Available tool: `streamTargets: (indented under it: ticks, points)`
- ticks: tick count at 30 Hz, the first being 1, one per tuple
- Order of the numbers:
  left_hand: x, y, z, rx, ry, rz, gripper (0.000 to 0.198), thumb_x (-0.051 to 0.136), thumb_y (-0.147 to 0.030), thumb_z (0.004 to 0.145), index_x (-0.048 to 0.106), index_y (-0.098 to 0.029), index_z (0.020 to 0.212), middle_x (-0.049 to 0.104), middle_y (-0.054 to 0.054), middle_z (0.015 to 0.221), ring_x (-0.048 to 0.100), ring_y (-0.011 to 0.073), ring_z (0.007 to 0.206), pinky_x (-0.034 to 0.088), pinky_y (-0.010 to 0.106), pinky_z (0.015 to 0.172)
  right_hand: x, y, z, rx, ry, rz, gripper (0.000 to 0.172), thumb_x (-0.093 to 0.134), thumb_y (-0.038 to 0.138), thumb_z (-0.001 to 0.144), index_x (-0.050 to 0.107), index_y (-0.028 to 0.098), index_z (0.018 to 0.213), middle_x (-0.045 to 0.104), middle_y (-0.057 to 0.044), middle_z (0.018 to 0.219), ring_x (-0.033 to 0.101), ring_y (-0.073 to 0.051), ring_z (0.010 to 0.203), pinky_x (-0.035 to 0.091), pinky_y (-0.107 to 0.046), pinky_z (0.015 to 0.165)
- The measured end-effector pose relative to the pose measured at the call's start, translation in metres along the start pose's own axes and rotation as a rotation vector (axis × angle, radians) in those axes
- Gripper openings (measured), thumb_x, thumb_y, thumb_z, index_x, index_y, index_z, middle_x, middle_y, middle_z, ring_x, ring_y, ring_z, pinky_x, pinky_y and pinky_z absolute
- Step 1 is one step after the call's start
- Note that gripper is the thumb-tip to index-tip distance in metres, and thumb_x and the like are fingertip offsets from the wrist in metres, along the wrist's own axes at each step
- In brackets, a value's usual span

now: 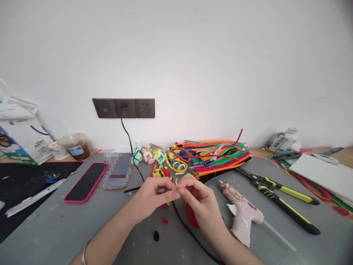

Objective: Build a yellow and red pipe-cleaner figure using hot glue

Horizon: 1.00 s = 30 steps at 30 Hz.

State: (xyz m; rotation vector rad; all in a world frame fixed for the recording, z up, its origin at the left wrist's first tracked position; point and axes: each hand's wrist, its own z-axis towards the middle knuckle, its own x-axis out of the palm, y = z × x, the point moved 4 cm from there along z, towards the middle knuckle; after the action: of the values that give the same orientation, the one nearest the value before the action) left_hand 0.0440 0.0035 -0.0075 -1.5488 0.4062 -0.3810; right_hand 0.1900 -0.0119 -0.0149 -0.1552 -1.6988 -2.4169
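- While both hands are busy at the middle of the table, the left hand has its thumb and fingers closed in a tight pinch on a little yellow strip.
- Right hand comes in from the other side, thumb and index finger also pinched down on the strip, fingertips right beside the left ones. They cover most of it, so can't tell you its full shape.
- The strip is just above the table, between the two hands, with one thin end poking up.
- Partly tucked under the right hand is a red piece. Can't tell if it's joined to the strip.
- Just behind the left hand: a red and yellow fuzzy figure.
- In front of the hands, a black oval bit and a red scrap lie loose near a black cord.
- Off to the right, a pink glue gun lies on its side, glue stick out the back, with yellow and black long-handled scissors beyond it.
- By the wall, a messy pile of colourful pipe cleaners; over on the left, a pink-edged phone.
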Motion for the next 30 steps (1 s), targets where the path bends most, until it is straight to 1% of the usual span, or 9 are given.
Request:
streamTargets:
  ticks: [2, 5, 7, 10, 15, 18, 22, 26, 30]
  points:
    - [-0.001, 0.000, 0.000, -0.012, -0.001, -0.004, 0.033, 0.076, -0.046, 0.079, 0.068, -0.016, 0.070, 0.049, -0.002, 0.068, 0.040, 0.0115, 0.066, 0.033, 0.025, 0.060, 0.000, -0.002, 0.000, 0.031, 0.012, 0.019, 0.019, 0.077, 0.040, 0.083, 0.075, 0.023, 0.075, 0.061, -0.001, 0.072, 0.051, -0.015, 0.064, 0.043, -0.027, 0.059]
    - [-0.004, 0.001, 0.001, -0.041, -0.079, -0.077, 0.038, 0.077, -0.051, 0.077, 0.067, -0.016, 0.068, 0.045, -0.004, 0.063, 0.032, 0.0091, 0.059, 0.027, 0.024, 0.054, -0.001, -0.007, -0.001, 0.070, -0.014, 0.107, 0.017, 0.077, 0.039, 0.084, 0.072, 0.023, 0.078, 0.061, 0.001, 0.073, 0.050, -0.012, 0.058, 0.041, -0.024, 0.053]
    - [-0.005, 0.002, 0.002, -0.058, -0.130, -0.154, 0.040, 0.079, -0.053, 0.074, 0.068, -0.015, 0.070, 0.046, -0.004, 0.063, 0.029, 0.0078, 0.056, 0.022, 0.024, 0.052, -0.002, -0.008, -0.002, 0.071, -0.041, 0.153, 0.015, 0.077, 0.036, 0.084, 0.071, 0.024, 0.080, 0.063, 0.001, 0.076, 0.054, -0.012, 0.059, 0.044, -0.024, 0.054]
    - [-0.004, 0.004, 0.002, -0.067, -0.159, -0.235, 0.039, 0.082, -0.052, 0.071, 0.068, -0.015, 0.070, 0.049, -0.004, 0.063, 0.029, 0.0070, 0.055, 0.021, 0.024, 0.051, -0.002, -0.007, -0.003, 0.040, -0.038, 0.152, 0.011, 0.077, 0.032, 0.085, 0.072, 0.024, 0.080, 0.065, 0.000, 0.079, 0.058, -0.014, 0.065, 0.047, -0.025, 0.060]
    - [-0.003, 0.006, 0.003, -0.059, -0.162, -0.278, 0.038, 0.085, -0.047, 0.069, 0.066, -0.015, 0.065, 0.047, -0.004, 0.061, 0.029, 0.0067, 0.055, 0.020, 0.024, 0.051, 0.000, -0.002, -0.003, -0.058, -0.018, 0.048, 0.009, 0.076, 0.028, 0.084, 0.073, 0.025, 0.077, 0.065, -0.002, 0.079, 0.058, -0.017, 0.074, 0.046, -0.026, 0.064]
    - [-0.003, 0.007, 0.003, -0.059, -0.152, -0.284, 0.037, 0.085, -0.046, 0.070, 0.065, -0.014, 0.066, 0.047, -0.004, 0.063, 0.030, 0.0065, 0.056, 0.021, 0.023, 0.051, 0.000, 0.003, -0.004, -0.121, -0.014, -0.043, 0.011, 0.073, 0.026, 0.087, 0.073, 0.025, 0.077, 0.062, -0.002, 0.077, 0.056, -0.017, 0.072, 0.045, -0.027, 0.063]
    - [-0.001, 0.006, 0.002, -0.063, -0.123, -0.284, 0.039, 0.084, -0.046, 0.072, 0.062, -0.014, 0.067, 0.047, -0.004, 0.065, 0.029, 0.0057, 0.056, 0.021, 0.022, 0.051, 0.001, 0.008, -0.006, -0.152, 0.012, -0.160, 0.015, 0.068, 0.022, 0.091, 0.072, 0.024, 0.077, 0.061, -0.002, 0.076, 0.054, -0.017, 0.069, 0.042, -0.026, 0.059]
    - [0.001, 0.005, 0.001, -0.065, -0.105, -0.311, 0.038, 0.083, -0.045, 0.073, 0.061, -0.015, 0.070, 0.047, -0.005, 0.069, 0.030, 0.0051, 0.056, 0.022, 0.021, 0.050, 0.001, 0.008, -0.006, -0.178, 0.022, -0.171, 0.014, 0.067, 0.022, 0.091, 0.071, 0.024, 0.078, 0.061, -0.001, 0.077, 0.054, -0.016, 0.070, 0.042, -0.026, 0.061]
    - [0.002, 0.006, 0.001, -0.058, -0.085, -0.297, 0.036, 0.083, -0.044, 0.073, 0.061, -0.016, 0.072, 0.045, -0.005, 0.068, 0.029, 0.0052, 0.055, 0.022, 0.020, 0.050, 0.001, 0.006, -0.006, -0.193, 0.019, -0.130, 0.013, 0.066, 0.023, 0.092, 0.070, 0.024, 0.080, 0.060, 0.000, 0.077, 0.054, -0.015, 0.072, 0.042, -0.024, 0.063]
